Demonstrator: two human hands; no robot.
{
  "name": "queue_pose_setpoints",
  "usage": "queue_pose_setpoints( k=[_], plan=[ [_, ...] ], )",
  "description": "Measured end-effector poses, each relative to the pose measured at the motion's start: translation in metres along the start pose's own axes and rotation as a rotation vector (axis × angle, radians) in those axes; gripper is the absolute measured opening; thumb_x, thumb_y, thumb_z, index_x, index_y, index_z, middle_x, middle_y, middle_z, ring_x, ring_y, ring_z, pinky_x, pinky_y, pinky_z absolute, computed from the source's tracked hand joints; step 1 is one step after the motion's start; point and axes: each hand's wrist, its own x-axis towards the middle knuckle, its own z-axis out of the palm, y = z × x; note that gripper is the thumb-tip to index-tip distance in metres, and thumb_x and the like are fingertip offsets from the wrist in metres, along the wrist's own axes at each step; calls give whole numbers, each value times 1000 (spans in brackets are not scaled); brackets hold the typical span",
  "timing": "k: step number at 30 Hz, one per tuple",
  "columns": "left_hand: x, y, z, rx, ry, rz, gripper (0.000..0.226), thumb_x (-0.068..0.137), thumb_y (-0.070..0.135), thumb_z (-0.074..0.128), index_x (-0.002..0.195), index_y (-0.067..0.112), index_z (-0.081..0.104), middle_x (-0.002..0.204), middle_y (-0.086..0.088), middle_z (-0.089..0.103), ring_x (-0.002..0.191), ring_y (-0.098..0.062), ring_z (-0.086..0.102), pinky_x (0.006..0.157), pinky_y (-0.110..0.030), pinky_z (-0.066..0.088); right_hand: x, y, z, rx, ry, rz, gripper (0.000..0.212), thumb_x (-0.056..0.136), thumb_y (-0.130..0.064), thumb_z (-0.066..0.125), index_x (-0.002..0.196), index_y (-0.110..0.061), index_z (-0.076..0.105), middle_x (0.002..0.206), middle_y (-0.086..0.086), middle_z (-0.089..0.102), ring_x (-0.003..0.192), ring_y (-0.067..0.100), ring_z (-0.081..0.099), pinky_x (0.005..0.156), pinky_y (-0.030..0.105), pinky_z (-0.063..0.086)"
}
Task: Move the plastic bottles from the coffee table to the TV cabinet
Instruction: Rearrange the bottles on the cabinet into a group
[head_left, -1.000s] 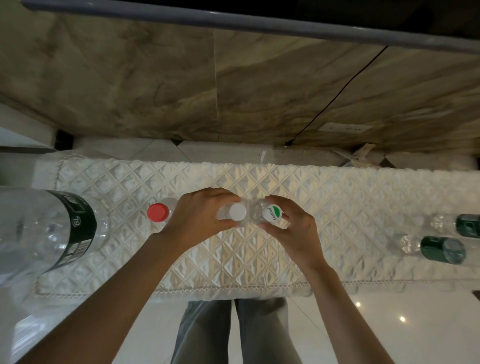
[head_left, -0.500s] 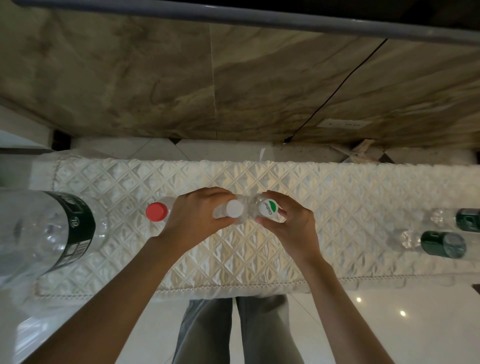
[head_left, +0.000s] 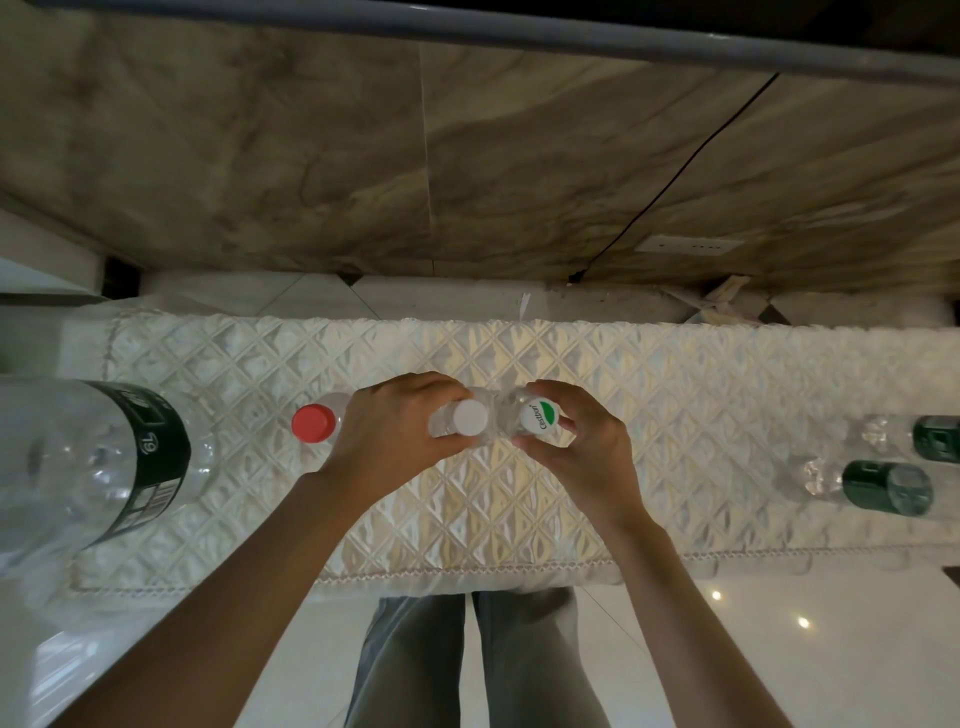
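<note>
Your left hand is gripping a clear bottle with a plain white cap; your right hand is curling round its neighbour, capped white and green. The two bottles are standing upright and touching on the quilted, diamond-stitched white cloth. Whether they are holding liquid, you cannot tell. A red-capped bottle is standing just beside your left hand. A big clear bottle with a dark green label is lying far left, and two green-labelled bottles are lying far right.

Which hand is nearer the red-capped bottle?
Left. The left hand grips the white-capped bottle right beside the red-capped bottle; the right hand is farther right.
</note>
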Motion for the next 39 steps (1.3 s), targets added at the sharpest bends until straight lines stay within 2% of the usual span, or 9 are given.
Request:
queue_pose_setpoints(
  k=[9, 12, 15, 19, 25, 30, 34, 36, 39],
  plan=[
    [1, 0, -1, 53, 5, 30, 41, 68, 55, 66, 93, 22, 67, 91, 10, 69, 75, -11, 66, 54, -30, 53, -3, 7, 2, -31, 1, -25, 57, 68, -24, 83, 120, -22, 60, 118, -6, 64, 107, 11, 60, 83, 35, 56],
    [1, -1, -1, 59, -5, 29, 44, 71, 60, 59, 95, 24, 67, 92, 11, 69, 76, -10, 65, 54, -30, 52, -4, 8, 2, -25, 12, -46, 54, 70, -23, 83, 119, -20, 62, 117, -3, 66, 107, 13, 62, 83, 37, 56],
    [1, -2, 0, 61, -20, 22, 43, 70, 57, 65, 97, 24, 67, 94, 11, 69, 77, -10, 65, 55, -30, 53, -6, 9, 1, -28, 22, -52, 51, 69, -23, 84, 117, -19, 64, 114, -2, 68, 104, 12, 64, 82, 37, 57],
    [0, -1, -1, 61, -31, 14, 42, 69, 55, 68, 97, 24, 67, 95, 11, 69, 78, -11, 65, 56, -30, 52, -7, 7, 0, -21, 18, -50, 51, 69, -22, 84, 116, -20, 64, 114, -3, 68, 103, 10, 64, 82, 35, 57],
    [0, 0, -2, 63, -24, 23, 47, 69, 61, 61, 97, 24, 67, 95, 10, 69, 78, -12, 66, 56, -31, 53, -3, 7, 0, -46, -11, -25, 55, 71, -26, 82, 121, -24, 60, 119, -7, 64, 106, 8, 62, 83, 30, 56],
    [-1, 5, -6, 81, -43, 8, 44, 66, 52, 76, 97, 22, 67, 95, 9, 69, 79, -13, 65, 59, -28, 51, -6, 4, -3, -76, -21, -25, 61, 71, -27, 81, 127, -22, 56, 128, -4, 60, 116, 11, 57, 91, 23, 49],
    [-1, 12, -15, 112, -63, -8, 48, 63, 48, 81, 100, 19, 68, 97, 6, 69, 85, -15, 65, 70, -25, 46, -10, -3, -11, -115, -52, -10, 70, 71, -30, 80, 134, -20, 50, 135, -2, 54, 124, 14, 51, 97, 26, 45],
    [-1, 15, -19, 147, -71, -13, 55, 64, 49, 79, 106, 16, 66, 105, 2, 68, 95, -18, 63, 81, -29, 45, -16, -8, -17, -133, -74, 8, 75, 71, -34, 79, 137, -19, 45, 139, 0, 50, 127, 16, 47, 101, 31, 44],
    [-6, 25, -25, 256, -104, -59, 63, 70, 47, 75, 119, 10, 61, 120, -8, 62, 114, -27, 56, 97, -41, 41, -33, -20, -29, -176, -95, 70, 77, 76, -42, 73, 141, -20, 39, 145, 1, 42, 133, 16, 39, 103, 29, 38]
  ],
)
